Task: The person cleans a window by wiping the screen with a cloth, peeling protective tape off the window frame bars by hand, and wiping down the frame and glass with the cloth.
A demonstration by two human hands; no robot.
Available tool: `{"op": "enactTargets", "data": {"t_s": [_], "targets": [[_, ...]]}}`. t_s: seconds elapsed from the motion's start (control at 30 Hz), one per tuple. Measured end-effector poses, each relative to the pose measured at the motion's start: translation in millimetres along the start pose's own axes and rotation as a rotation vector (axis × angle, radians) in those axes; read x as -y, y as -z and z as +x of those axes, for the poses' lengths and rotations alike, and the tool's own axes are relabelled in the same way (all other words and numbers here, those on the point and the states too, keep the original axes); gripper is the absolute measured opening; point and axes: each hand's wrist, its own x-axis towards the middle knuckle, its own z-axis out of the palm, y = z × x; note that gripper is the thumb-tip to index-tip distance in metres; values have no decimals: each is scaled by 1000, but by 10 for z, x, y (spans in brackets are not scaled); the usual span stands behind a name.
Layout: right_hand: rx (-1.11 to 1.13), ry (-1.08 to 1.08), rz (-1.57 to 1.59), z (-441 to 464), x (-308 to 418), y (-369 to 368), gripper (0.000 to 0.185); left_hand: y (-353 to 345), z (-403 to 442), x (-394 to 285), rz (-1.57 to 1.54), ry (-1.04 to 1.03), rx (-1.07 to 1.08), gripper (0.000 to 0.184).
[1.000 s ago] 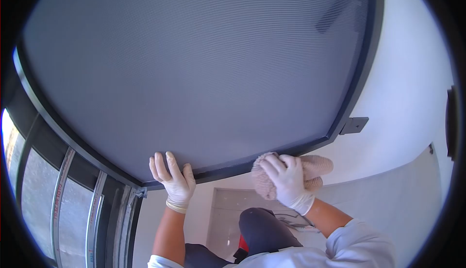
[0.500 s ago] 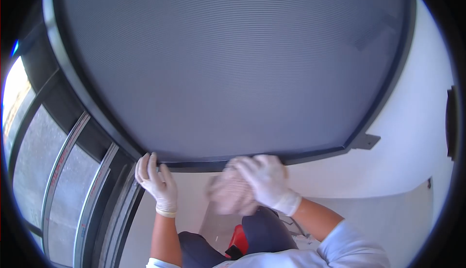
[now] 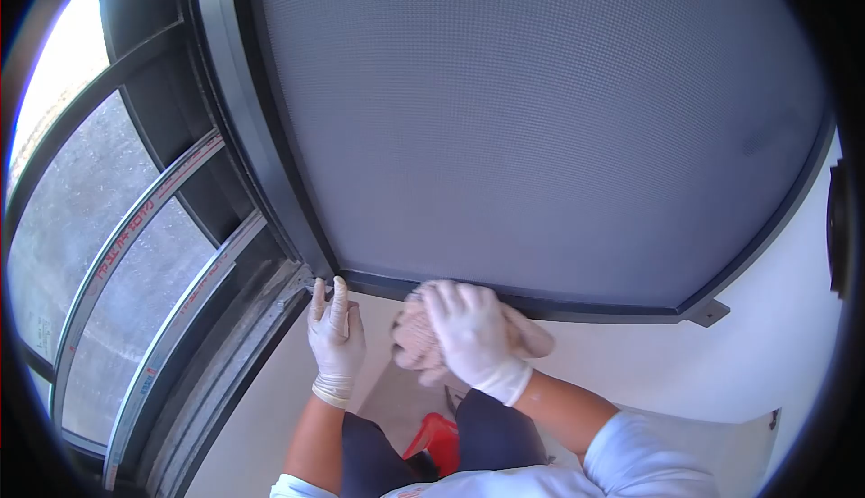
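Note:
A large mesh screen panel (image 3: 541, 128) in a dark frame fills the upper view. My right hand (image 3: 473, 331), in a white glove, grips a crumpled pinkish-beige cloth (image 3: 416, 336) against the panel's bottom rail (image 3: 595, 307). Part of the cloth sticks out on the right side of that hand. My left hand (image 3: 338, 331), also gloved, has its fingers extended up to the panel's lower left corner. Its fingertips touch the frame there, and no object shows in it.
On the left stands a dark window frame with glass (image 3: 81, 191) and two curved-looking metal strips (image 3: 135, 228) with red lettering. A metal bracket (image 3: 709, 312) juts from the panel's lower right corner. Below are a white wall (image 3: 622, 363) and a red object (image 3: 439, 439) between my legs.
The view has turned left, showing more of the window. My right hand and the cloth have moved left along the bottom rail, closer to the corner. My left hand stays at the corner.

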Motion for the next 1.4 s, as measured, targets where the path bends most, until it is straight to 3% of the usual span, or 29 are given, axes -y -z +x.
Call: {"op": "enactTargets", "data": {"t_s": [0.07, 0.17, 0.3, 0.43, 0.53, 0.6, 0.7, 0.77, 0.83, 0.87, 1.0, 1.07, 1.2, 1.33, 1.4], "targets": [[-29, 20, -12, 291, 220, -208, 24, 63, -22, -16, -18, 19, 27, 49], [-59, 64, -49, 644, 519, -449, 17, 31, -292, 56, -57, 117, -65, 39], [-35, 95, -161, 820, 667, -531, 14, -71, -649, -86, -469, 567, -221, 39], [-36, 133, -8, 755, 526, -477, 15, -45, -760, -282, -713, 733, -33, 40], [-39, 182, 128, 719, 415, -402, 15, -4, -823, -184, -892, 773, 119, 27], [96, 275, 373, 695, 256, -246, 33, 115, -834, -159, -1067, 875, 226, 32], [357, 428, 668, 688, -18, -9, 60, 286, -786, -339, -1743, 944, -102, 44], [378, 403, 907, 612, -275, 142, 51, 329, -852, -282, -1939, 967, -148, 52], [258, 124, 939, 464, -366, 337, 41, 282, -858, -215, -2095, 1020, -257, 53], [31, 280, 669, 417, -411, 299, 31, 174, -883, -160, -2050, 1045, -319, 56], [20, 551, 289, 315, -434, 116, 25, -63, -667, -174, -2190, 1112, -304, 53], [-20, 541, 331, 329, -446, 102, 27, -127, -450, -275, -2313, 1124, -269, 56], [-3, 538, 363, 328, -437, 111, 29, -245, 99, -702, -1714, 1094, -430, 53], [-19, 524, 416, 351, -439, 107, 31, -628, -29, -808, -1613, 993, -371, 67], [-33, 509, 427, 337, -464, 69, 32, -727, -122, -961, -1699, 1059, -297, 52]]}}
